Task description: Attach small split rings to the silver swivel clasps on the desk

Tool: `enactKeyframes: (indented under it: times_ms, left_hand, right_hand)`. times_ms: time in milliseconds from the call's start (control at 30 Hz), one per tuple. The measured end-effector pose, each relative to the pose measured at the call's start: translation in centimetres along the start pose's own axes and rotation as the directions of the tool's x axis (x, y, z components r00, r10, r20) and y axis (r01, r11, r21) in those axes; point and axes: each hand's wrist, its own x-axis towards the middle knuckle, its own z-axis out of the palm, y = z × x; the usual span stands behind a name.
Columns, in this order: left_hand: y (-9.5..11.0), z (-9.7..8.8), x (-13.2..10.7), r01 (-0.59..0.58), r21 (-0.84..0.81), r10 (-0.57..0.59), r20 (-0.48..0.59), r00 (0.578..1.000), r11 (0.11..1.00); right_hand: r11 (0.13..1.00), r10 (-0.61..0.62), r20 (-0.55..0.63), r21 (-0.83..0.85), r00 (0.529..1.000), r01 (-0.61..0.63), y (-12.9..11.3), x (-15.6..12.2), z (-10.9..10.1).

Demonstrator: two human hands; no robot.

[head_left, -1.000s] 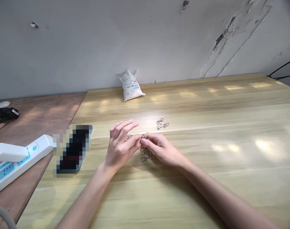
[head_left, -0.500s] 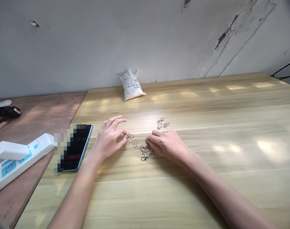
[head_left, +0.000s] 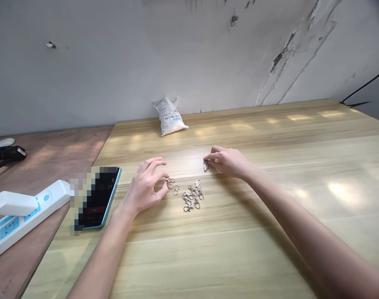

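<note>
My left hand (head_left: 145, 186) rests on the light wooden table (head_left: 239, 249), its thumb and forefinger pinched on one of a few small metal split rings (head_left: 173, 186). Just to the right of the rings lies a small heap of silver lobster clasps (head_left: 192, 197). My right hand (head_left: 229, 161) is farther back, fingertips closed on a clasp piece (head_left: 205, 166) that touches the table.
A phone (head_left: 99, 196) lies face up left of my left hand. A white and blue power strip (head_left: 24, 207) sits on the brown table (head_left: 46, 166) at the left, with a black object (head_left: 7, 153) behind it. A small white bag (head_left: 169, 117) leans at the wall.
My hands parted from a shared pinch. The left went down to the rings. The right first dropped onto the clasp heap, then moved back and right to the far clasps.
</note>
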Motion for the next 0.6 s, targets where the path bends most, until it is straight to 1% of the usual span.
enactKeyframes:
  times_ms: [133,300,467,533,600]
  left_hand:
    - [0.4,0.4,0.1,0.009,-0.022,-0.009,-0.029,1.0,1.0]
    - [0.6,0.7,0.2,0.025,-0.057,-0.03,-0.075,0.997,0.998]
    - [0.9,0.9,0.2,0.041,-0.103,-0.053,-0.116,0.992,0.994]
    - [1.5,1.1,0.3,0.042,-0.155,-0.064,-0.137,0.989,0.987]
    - [2.5,1.3,0.4,0.041,-0.221,-0.074,-0.142,0.987,0.974]
  right_hand:
    - [0.998,-0.068,0.029,-0.013,0.997,0.068,-0.9,0.9,-0.2]
    - [0.997,-0.054,-0.001,0.05,0.999,0.054,-1.6,1.1,-0.1]
    - [0.973,0.033,-0.066,0.231,0.997,-0.017,-2.4,0.6,0.1]
    - [0.946,0.057,-0.068,0.322,0.996,-0.032,-3.3,0.1,0.2]
    - [0.897,0.056,-0.042,0.44,0.998,-0.032,-4.7,-0.5,0.4]
